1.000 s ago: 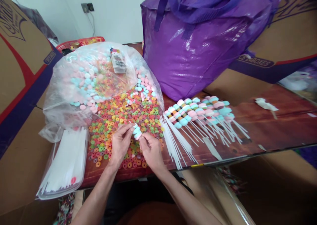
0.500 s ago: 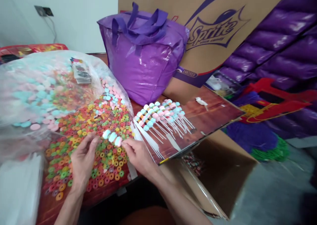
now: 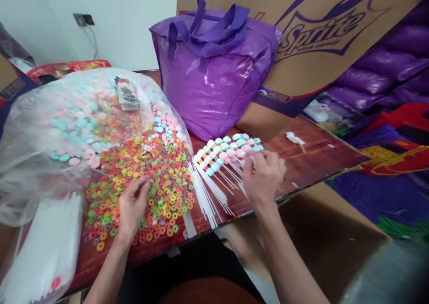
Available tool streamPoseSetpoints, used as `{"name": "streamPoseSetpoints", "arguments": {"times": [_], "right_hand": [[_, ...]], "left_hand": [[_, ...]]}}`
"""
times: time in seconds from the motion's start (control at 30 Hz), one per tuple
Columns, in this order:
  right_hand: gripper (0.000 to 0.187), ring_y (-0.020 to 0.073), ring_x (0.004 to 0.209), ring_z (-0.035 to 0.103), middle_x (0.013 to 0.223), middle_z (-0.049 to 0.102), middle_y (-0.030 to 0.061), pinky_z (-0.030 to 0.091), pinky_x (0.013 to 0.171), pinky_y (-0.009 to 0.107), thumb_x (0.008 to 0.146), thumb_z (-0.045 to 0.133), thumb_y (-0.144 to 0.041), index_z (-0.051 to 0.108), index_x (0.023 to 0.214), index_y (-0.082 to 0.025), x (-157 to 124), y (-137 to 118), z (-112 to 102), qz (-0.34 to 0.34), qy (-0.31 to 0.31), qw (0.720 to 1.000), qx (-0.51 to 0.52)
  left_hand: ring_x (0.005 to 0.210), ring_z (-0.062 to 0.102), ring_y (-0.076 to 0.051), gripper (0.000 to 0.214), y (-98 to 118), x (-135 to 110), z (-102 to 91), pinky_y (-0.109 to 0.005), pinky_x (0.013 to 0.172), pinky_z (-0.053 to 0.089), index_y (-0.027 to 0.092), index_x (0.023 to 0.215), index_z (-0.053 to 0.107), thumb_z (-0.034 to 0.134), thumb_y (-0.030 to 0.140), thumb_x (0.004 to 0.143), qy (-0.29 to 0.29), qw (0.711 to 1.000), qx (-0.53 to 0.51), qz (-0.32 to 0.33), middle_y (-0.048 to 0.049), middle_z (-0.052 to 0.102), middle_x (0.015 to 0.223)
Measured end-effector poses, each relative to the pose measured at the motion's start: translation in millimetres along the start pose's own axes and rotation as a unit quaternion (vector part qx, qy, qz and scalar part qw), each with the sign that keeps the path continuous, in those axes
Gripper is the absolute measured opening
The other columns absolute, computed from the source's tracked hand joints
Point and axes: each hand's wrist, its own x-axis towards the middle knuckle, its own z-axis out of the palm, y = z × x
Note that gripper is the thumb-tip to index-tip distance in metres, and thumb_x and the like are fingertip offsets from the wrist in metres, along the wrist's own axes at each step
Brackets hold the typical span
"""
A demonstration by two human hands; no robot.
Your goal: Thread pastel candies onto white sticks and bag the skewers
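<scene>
1. Sticks [image 3: 50, 241], white and packed close, fill the clear plastic container [image 3: 75, 268] at the near left; supplies look far from spent.
2. Next along, a clear plastic bag [image 3: 16, 139] sprawls on the table, and pastel discs [image 3: 164, 118] (marshmallow-like, pink and blue) show through it and beyond its right edge.
3. Here's the left hand [image 3: 132, 206], poised above the sweets, forearm angling up from the near edge, fingers curled in and thumb close to the forefinger. It's a narrow shape, and I can't tell whether anything small sits between the tips.
4. Around it and to its right spread the candy rings [image 3: 167, 183], red, orange, yellow and green; I'd say plenty of work remains in that heap.
5. Then a fan of loose white sticks [image 3: 208, 197], bare as far as they show.
6. Just beyond, in front of the purple tote bag [image 3: 214, 89], lie the candy skewers [image 3: 221, 154] in neat rows, sticks pointing nearward: the finished share, by my reading.
7. And the right hand [image 3: 263, 176], blurred, reaches across their near right end, wrist raised, fingers bent; whether it grips a skewer, I can't tell.
</scene>
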Motion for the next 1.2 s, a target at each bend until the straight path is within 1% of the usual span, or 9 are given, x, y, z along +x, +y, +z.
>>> {"name": "streamPoseSetpoints", "arguments": {"times": [0.03,0.13,0.27,0.43,0.63,0.87,1.0,1.1,1.2], "right_hand": [[0.025,0.0257,0.089,0.057,0.101,0.067,0.0150,0.039,0.075,0.035,0.096,0.050,-0.028,0.072,0.096,-0.016,-13.1,-10.2,-1.2,-0.034,0.001,0.999,0.029],[0.023,0.0197,0.078,0.058,0.086,0.068,0.0078,0.040,0.070,0.029,0.099,0.048,-0.025,0.069,0.092,-0.018,-55.9,-44.9,-1.9,-0.138,-0.134,0.974,0.122],[0.011,0.0192,0.075,0.060,0.087,0.067,0.0088,0.032,0.058,0.028,0.094,0.056,-0.021,0.066,0.091,-0.016,-90.3,-75.2,4.5,-0.125,-0.271,0.954,0.032],[0.018,0.0181,0.070,0.062,0.088,0.067,0.0096,0.025,0.054,0.029,0.095,0.047,-0.009,0.064,0.092,-0.015,-90.9,-84.8,11.1,-0.076,-0.338,0.937,-0.044],[0.010,0.0195,0.071,0.064,0.089,0.068,0.0105,0.021,0.053,0.030,0.094,0.048,-0.010,0.057,0.093,-0.014,-89.9,-89.9,13.2,-0.045,-0.349,0.935,-0.044],[0.007,0.0185,0.067,0.059,0.081,0.062,0.0066,0.028,0.055,0.027,0.094,0.043,-0.014,0.048,0.093,-0.018,-101.0,-86.0,15.2,-0.041,-0.255,0.960,0.109],[0.011,0.0192,0.066,0.057,0.078,0.059,0.0049,0.032,0.056,0.028,0.095,0.037,-0.019,0.047,0.094,-0.019,-106.0,-86.1,17.4,-0.068,-0.229,0.953,0.187],[0.013,0.0196,0.068,0.058,0.079,0.060,0.0050,0.036,0.058,0.028,0.095,0.035,-0.020,0.047,0.092,-0.020,-108.9,-89.1,17.3,-0.076,-0.223,0.948,0.214],[0.013,0.0202,0.068,0.059,0.077,0.060,0.0049,0.038,0.059,0.029,0.094,0.035,-0.020,0.047,0.089,-0.021,-110.0,-91.9,15.1,-0.082,-0.234,0.945,0.215]], "left_hand": [[0.098,0.071,-0.024,0.032,2.0,0.1,0.5,-0.041,0.095,0.056,0.018,0.099,0.076,0.067,0.043,0.082,0.000,1.000,0.006,0.012,-0.0084,0.077,0.103],[0.096,0.071,-0.022,0.028,7.0,-0.5,1.5,-0.037,0.091,0.057,0.018,0.097,0.076,0.065,0.041,0.084,-0.004,0.999,0.020,0.041,-0.0072,0.077,0.101],[0.095,0.071,-0.021,0.025,8.9,-0.4,-0.8,-0.033,0.087,0.057,0.019,0.099,0.076,0.063,0.037,0.087,-0.026,0.997,0.042,0.058,-0.0066,0.077,0.102],[0.089,0.070,-0.020,0.024,16.1,20.0,-4.1,-0.031,0.079,0.055,0.019,0.101,0.075,0.059,0.032,0.089,-0.069,0.989,0.107,0.071,-0.0080,0.075,0.101],[0.080,0.065,-0.019,0.024,33.0,80.9,18.2,-0.030,0.079,0.050,0.019,0.098,0.075,0.053,0.020,0.090,-0.103,0.941,0.282,0.158,-0.0073,0.071,0.092],[0.110,0.055,-0.026,0.033,41.1,141.7,80.2,-0.036,0.096,0.045,0.018,0.117,0.069,0.045,0.016,0.093,-0.186,0.841,0.426,0.277,-0.0125,0.065,0.115],[0.113,0.050,-0.029,0.035,39.7,150.8,101.3,-0.039,0.092,0.046,0.019,0.114,0.069,0.040,0.017,0.096,-0.207,0.798,0.488,0.288,-0.0149,0.063,0.117],[0.113,0.051,-0.029,0.036,39.8,142.6,106.1,-0.039,0.091,0.046,0.017,0.117,0.067,0.038,0.016,0.097,-0.187,0.790,0.514,0.276,-0.0166,0.062,0.119],[0.112,0.055,-0.030,0.032,41.7,128.4,99.5,-0.040,0.094,0.044,0.011,0.110,0.069,0.042,0.023,0.097,-0.203,0.790,0.517,0.260,-0.0193,0.065,0.113]]}}
